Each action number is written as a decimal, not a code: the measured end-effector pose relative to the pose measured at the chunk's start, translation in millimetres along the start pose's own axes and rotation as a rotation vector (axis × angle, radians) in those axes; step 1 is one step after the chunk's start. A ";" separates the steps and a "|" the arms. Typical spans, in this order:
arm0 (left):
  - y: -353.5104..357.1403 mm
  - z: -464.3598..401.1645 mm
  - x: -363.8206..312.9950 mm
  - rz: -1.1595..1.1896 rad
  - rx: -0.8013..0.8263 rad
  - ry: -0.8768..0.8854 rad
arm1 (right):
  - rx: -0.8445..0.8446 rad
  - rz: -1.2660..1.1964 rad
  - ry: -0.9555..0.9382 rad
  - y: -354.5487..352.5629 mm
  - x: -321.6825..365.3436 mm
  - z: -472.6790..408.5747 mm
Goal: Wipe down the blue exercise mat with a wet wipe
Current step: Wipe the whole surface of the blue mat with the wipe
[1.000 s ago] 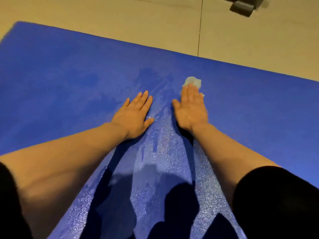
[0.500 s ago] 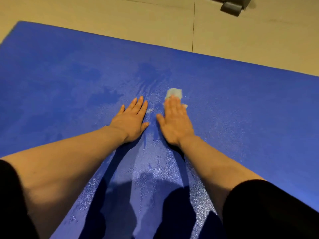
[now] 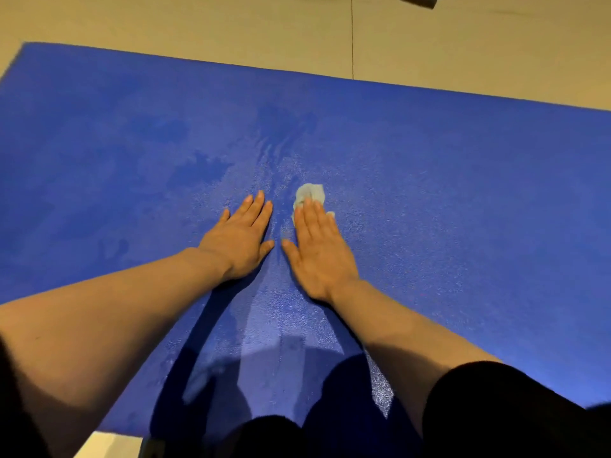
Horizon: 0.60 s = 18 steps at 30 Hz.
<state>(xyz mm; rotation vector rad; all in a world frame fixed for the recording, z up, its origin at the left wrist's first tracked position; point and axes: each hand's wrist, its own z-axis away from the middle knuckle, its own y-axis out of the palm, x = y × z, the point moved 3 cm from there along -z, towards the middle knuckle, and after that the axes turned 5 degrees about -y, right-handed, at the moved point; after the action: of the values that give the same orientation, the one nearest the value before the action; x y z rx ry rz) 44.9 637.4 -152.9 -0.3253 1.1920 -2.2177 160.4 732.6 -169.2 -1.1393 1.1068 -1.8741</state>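
Observation:
The blue exercise mat fills most of the view, with darker wet patches and shiny streaks around its middle. A small crumpled pale wet wipe lies on it, partly covered by the fingers of my right hand, which presses flat on the wipe with straight fingers. My left hand rests flat on the mat just to the left, fingers straight, holding nothing. The two thumbs nearly touch.
Beige tiled floor lies beyond the mat's far edge, with a tile joint running away from me. A grey object sits at the top right edge. My dark-clothed knees and shadows cover the mat's near edge.
My right hand has dragged the wipe toward me and to the left, closer to my left hand. The left hand has stayed flat on the mat.

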 end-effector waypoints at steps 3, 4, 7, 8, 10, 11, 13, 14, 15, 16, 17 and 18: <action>3.0 8.5 -0.1 -0.009 0.005 0.018 | 0.028 0.068 -0.096 -6.8 -34.2 14.5; 4.4 12.4 1.8 -0.013 0.005 0.021 | 0.011 0.072 -0.059 -9.9 -46.3 20.0; 12.1 24.6 0.9 -0.018 0.021 0.020 | -0.052 0.029 0.152 -8.3 -51.7 36.1; 13.7 26.7 -0.6 -0.015 0.021 0.013 | -0.071 0.001 0.204 -4.0 -40.0 37.3; 14.3 27.9 -4.0 0.002 0.013 -0.001 | -0.073 -0.047 0.193 4.0 -8.5 34.2; 14.5 27.9 -6.0 0.012 0.010 -0.007 | -0.049 -0.047 0.132 8.8 5.4 32.5; 15.5 29.3 -8.7 0.027 0.010 -0.005 | 0.013 0.008 -0.001 14.1 15.1 33.6; 17.1 31.4 -9.7 0.031 0.012 0.005 | 0.031 0.044 -0.044 13.9 10.5 37.4; 19.6 34.2 -10.1 0.030 0.012 0.018 | 0.030 0.070 -0.062 12.2 1.9 43.3; 22.1 37.5 -8.9 0.020 0.009 0.031 | 0.013 0.081 -0.056 10.0 -8.6 50.0; 24.4 41.3 -6.4 0.009 0.007 0.041 | -0.003 0.078 -0.019 7.7 -18.6 56.5; 26.6 45.4 -4.1 0.003 0.009 0.047 | -0.005 0.068 0.040 5.8 -26.2 62.3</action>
<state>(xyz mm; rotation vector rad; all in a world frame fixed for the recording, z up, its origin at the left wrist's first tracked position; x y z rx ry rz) 79.8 598.1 -148.6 -0.2694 1.2058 -2.2389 228.2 732.8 -167.3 -1.0580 1.1593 -1.8498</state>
